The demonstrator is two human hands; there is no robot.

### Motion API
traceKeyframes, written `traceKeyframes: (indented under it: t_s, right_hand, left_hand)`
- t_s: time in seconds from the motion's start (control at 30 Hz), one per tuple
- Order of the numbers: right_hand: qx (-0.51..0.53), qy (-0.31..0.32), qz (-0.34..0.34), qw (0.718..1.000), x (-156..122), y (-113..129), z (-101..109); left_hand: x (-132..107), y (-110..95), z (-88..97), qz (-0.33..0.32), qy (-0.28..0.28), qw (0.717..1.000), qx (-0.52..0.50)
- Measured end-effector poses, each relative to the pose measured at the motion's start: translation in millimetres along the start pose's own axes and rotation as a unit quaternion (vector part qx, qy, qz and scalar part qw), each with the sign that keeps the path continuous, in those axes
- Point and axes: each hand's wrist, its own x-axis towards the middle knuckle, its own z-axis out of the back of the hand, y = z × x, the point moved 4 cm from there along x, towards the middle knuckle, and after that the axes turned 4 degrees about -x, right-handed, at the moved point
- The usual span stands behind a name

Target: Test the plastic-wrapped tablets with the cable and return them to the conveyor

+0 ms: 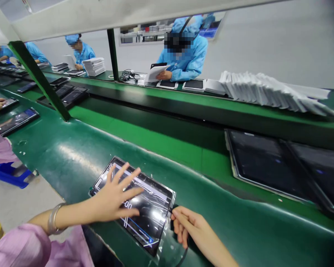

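Fingers (125, 177) of our left hand (115, 198) are spread wide and pressed flat on the glossy black glass face of a flat rectangular tablet (147, 213), which lies on the near edge of the green rubber-topped workbench (72, 155), wrapped in a clear plastic film that crinkles at its right side. Our right hand (189, 226) sits just beside that right edge, thumb and forefinger pinched on what looks like a small black cable plug (173, 210), the other fingers curled under.

We judge the tablet stiff, thin and fairly light, but fragile at the glass and slippery under the film, so a flat palm steadies it better than fingertips. For lifting, we would take it by the two long edges, never by the screen's middle or the plugged side.

Further along the bench lie more dark tablets (267, 163), and beyond them a leaning row of white sleeves (269, 92). Across the line, a person in a blue smock (186, 55) handles another device.
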Motion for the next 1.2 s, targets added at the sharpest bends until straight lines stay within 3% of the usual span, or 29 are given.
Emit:
traceKeyframes:
  t_s: [0.1,0.2,0.63,0.93,1.2]
  right_hand:
    - [0.002,0.003,0.003,1.0,0.7,-0.8,1.5]
    - [-0.001,0.0,0.0,1.0,1.8,-1.8,1.9]
    - [-0.008,0.012,0.022,1.0,7.8,-15.7,6.2]
    - [-0.015,0.004,0.025,1.0,5.7,-11.9,3.6]
    - [-0.013,-0.009,0.017,1.0,3.4,-2.8,2.5]
  left_hand:
    - [15.0,32.7,-3.4,0.048,-0.019,0.998,-0.02]
    - [22.1,48.3,-9.2,0.052,-0.022,0.998,-0.031]
    - [21.7,45.9,-16.2,0.008,-0.037,0.999,-0.013]
    - [-4.2,75.8,-2.9,0.106,-0.02,0.992,-0.068]
    - [-31.2,95.8,-16.2,0.189,-0.023,0.97,-0.149]
